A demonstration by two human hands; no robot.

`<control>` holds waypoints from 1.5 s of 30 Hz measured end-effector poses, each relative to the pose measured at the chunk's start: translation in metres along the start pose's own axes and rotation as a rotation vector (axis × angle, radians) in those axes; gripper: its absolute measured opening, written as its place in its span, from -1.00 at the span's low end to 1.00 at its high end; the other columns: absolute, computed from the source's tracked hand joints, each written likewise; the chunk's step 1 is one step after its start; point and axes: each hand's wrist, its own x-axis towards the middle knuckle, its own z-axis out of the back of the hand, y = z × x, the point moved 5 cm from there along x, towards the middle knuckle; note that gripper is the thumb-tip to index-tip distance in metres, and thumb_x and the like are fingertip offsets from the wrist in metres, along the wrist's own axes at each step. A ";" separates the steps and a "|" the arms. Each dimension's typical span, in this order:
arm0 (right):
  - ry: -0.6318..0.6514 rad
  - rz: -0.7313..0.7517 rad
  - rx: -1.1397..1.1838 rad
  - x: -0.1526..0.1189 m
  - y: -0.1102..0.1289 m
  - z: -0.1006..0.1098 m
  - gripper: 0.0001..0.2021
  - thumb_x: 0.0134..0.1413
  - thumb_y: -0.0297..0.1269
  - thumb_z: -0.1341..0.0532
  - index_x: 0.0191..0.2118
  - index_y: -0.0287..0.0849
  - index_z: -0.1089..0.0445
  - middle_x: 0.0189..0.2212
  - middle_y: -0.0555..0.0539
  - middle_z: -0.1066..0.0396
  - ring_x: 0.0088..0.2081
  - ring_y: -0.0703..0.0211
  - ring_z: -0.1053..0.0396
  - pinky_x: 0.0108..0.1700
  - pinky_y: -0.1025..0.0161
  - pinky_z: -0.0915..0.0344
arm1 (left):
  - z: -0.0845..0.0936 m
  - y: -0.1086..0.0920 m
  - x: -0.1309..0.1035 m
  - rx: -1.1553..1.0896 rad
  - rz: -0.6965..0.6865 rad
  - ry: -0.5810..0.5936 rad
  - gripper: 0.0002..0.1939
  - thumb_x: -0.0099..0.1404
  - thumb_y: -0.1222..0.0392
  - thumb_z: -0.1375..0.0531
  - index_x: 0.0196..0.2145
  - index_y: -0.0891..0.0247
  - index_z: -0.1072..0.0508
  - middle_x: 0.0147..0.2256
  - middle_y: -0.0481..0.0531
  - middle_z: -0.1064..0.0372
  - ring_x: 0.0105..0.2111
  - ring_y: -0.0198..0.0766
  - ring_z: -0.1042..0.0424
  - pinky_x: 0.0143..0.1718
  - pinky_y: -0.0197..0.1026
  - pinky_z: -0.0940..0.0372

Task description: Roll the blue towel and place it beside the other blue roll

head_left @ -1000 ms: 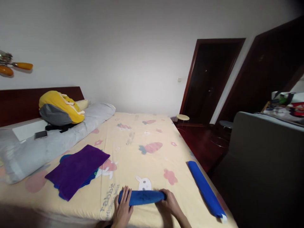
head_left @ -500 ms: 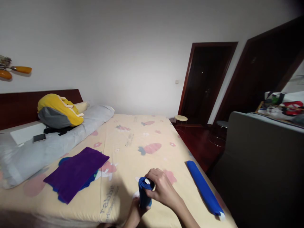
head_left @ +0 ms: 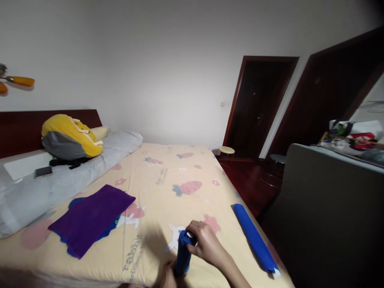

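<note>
A rolled blue towel (head_left: 183, 256) stands on end near the front edge of the bed (head_left: 168, 192). My right hand (head_left: 205, 244) grips its top end, fingers curled over the roll. My left hand (head_left: 168, 278) holds the bottom of the roll at the lower edge of the view and is mostly hidden. A second rolled blue towel (head_left: 253, 238) lies flat along the bed's right edge. A folded purple towel (head_left: 90, 216) lies on top of blue ones to the left.
A grey pillow (head_left: 60, 180) carries a yellow and grey backpack (head_left: 69, 138) and a phone (head_left: 43, 172). A grey chair back (head_left: 330, 208) stands to the right of the bed. Two stools (head_left: 226, 151) and dark doors (head_left: 258, 104) are beyond.
The blue roll lay flat under both hands a second ago. It has been turned upright, my right hand moving onto its top end and my left hand dropping to its base.
</note>
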 end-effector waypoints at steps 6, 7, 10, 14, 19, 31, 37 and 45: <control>-0.066 -0.068 -0.015 0.013 -0.046 0.063 -0.77 -0.19 -0.39 -0.22 -0.28 -0.13 -0.42 -0.39 0.02 -0.47 -0.37 0.24 -0.38 -0.33 0.33 -0.22 | 0.007 -0.005 -0.002 -0.169 0.010 0.053 -0.28 0.01 0.22 -0.21 0.18 0.10 -0.28 0.12 0.14 -0.41 0.14 -0.03 -0.35 0.13 -0.04 -0.32; -0.097 -0.075 -0.075 0.017 -0.057 0.078 -0.78 -0.16 -0.37 -0.22 -0.27 -0.12 -0.43 -0.38 0.02 -0.49 -0.37 0.24 -0.39 -0.33 0.33 -0.22 | 0.005 -0.005 -0.002 -0.220 -0.003 0.069 -0.26 -0.01 0.23 -0.22 0.18 0.06 -0.27 0.14 0.13 -0.38 0.16 -0.03 -0.33 0.11 -0.04 -0.35; -0.211 -0.116 -0.239 0.027 -0.092 0.119 -0.81 -0.11 -0.32 -0.23 -0.28 -0.08 -0.45 -0.35 0.02 -0.51 -0.34 0.21 -0.42 -0.32 0.32 -0.22 | 0.000 0.000 0.002 -0.337 -0.032 0.077 -0.28 -0.03 0.26 -0.25 0.14 -0.01 -0.33 0.13 0.11 -0.40 0.16 -0.05 -0.33 0.07 -0.09 -0.39; -0.404 -0.226 -0.341 0.019 -0.143 0.155 -0.81 0.00 -0.24 -0.17 -0.22 -0.06 -0.43 -0.26 -0.02 -0.48 -0.26 0.15 -0.42 -0.30 0.26 -0.22 | -0.003 0.007 0.004 -0.388 -0.062 0.021 -0.44 0.04 0.14 -0.25 0.05 0.07 -0.43 0.06 0.13 -0.46 0.11 -0.01 -0.38 0.11 -0.05 -0.37; -0.653 -0.412 -0.440 -0.049 -0.216 0.113 -0.66 0.11 -0.17 -0.03 -0.05 -0.19 -0.31 -0.12 -0.22 -0.44 -0.17 0.00 -0.42 -0.20 0.14 -0.30 | -0.004 0.012 0.003 -0.510 -0.074 -0.052 -0.47 0.02 -0.03 -0.31 -0.03 0.12 -0.49 0.01 0.18 -0.50 0.05 0.01 -0.45 0.00 -0.11 -0.45; -0.465 -0.651 -0.873 -0.194 -0.304 -0.098 -0.70 0.10 -0.35 -0.01 -0.11 -0.20 -0.39 -0.25 -0.23 -0.49 -0.22 -0.08 -0.42 -0.15 0.05 -0.25 | -0.010 0.025 0.003 -0.619 -0.114 -0.119 -0.51 0.03 -0.05 -0.28 -0.08 0.17 -0.53 -0.04 0.20 -0.53 0.00 -0.04 -0.48 -0.02 -0.17 -0.45; -0.560 -0.639 -0.849 -0.186 -0.290 -0.098 -0.49 0.08 -0.10 -0.03 0.11 -0.23 -0.27 0.05 -0.32 -0.37 -0.10 -0.14 -0.39 -0.05 -0.07 -0.23 | 0.007 0.009 -0.008 -0.623 -0.078 -0.125 -0.54 0.01 -0.05 -0.30 -0.11 0.12 -0.55 -0.06 0.16 -0.54 -0.01 -0.02 -0.49 0.01 -0.13 -0.44; -0.476 -0.511 -0.954 -0.196 -0.306 -0.076 -0.60 0.14 -0.35 0.01 0.01 -0.16 -0.43 -0.20 -0.21 -0.52 -0.23 -0.05 -0.41 -0.22 0.06 -0.27 | 0.013 0.004 -0.014 -0.641 -0.038 -0.179 -0.58 0.00 -0.04 -0.31 -0.16 0.11 -0.57 -0.09 0.13 -0.56 0.01 -0.03 -0.47 0.02 -0.14 -0.43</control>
